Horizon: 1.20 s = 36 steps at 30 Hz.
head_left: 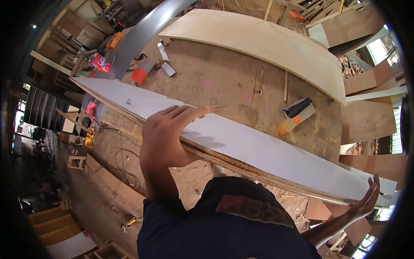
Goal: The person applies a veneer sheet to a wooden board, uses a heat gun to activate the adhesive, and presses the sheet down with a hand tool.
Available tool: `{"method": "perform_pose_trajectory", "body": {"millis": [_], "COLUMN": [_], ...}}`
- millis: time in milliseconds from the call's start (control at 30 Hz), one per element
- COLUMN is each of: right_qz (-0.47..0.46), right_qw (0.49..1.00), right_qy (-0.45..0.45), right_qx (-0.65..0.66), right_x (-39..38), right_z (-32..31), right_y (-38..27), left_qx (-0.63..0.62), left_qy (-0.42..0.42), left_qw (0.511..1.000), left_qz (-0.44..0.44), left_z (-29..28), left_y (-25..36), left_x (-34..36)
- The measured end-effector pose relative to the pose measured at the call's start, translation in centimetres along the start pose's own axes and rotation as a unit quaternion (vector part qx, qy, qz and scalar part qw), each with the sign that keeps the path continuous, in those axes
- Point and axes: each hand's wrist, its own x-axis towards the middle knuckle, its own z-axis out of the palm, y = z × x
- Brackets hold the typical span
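A long white-faced board (267, 149), with layered brown wood along its near edge, crosses in front of my body from upper left to lower right. My left hand (168, 134) reaches across its narrow width, thumb low by the near edge and fingers over the top toward the far edge. Just past those fingertips shows a thin stick (219, 106); whether I hold it, I cannot tell. At the board's right end my right hand (367, 199) rests against the edge, its fingers stretched upward. A brown worktable (202, 77) lies beyond the board.
A pale curved plywood panel (258, 39) lies across the table's far side. On the table are an orange-capped bottle (289, 125), a dark cloth-like item (297, 107) and a red-and-grey box (142, 71). A cable (125, 166) loops on the dirt floor at left.
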Motion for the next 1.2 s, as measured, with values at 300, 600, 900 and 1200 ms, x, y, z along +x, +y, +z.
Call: {"method": "perform_pose_trajectory", "body": {"millis": [300, 600, 900, 1200], "right_qz": [-0.010, -0.019, -0.005, 0.002], "right_qw": [1.000, 1.000, 1.000, 1.000], "right_qy": [0.003, -0.003, 0.012, 0.028], "right_qx": [0.006, 0.008, -0.004, 0.006], "right_x": [-0.6, -0.5, -0.3, 0.2], "right_z": [-0.6, -0.9, -0.3, 0.5], "right_y": [0.1, 0.3, -0.4, -0.6], "left_qx": [0.004, 0.004, -0.001, 0.010], "left_qy": [-0.005, -0.002, 0.019, 0.024], "left_qw": [1.000, 1.000, 1.000, 1.000], "left_qz": [-0.001, -0.002, 0.012, 0.010], "left_z": [0.1, 0.2, 0.3, 0.6], "left_y": [0.3, 0.2, 0.0, -0.5], "left_x": [-0.5, -0.6, -0.1, 0.5]}}
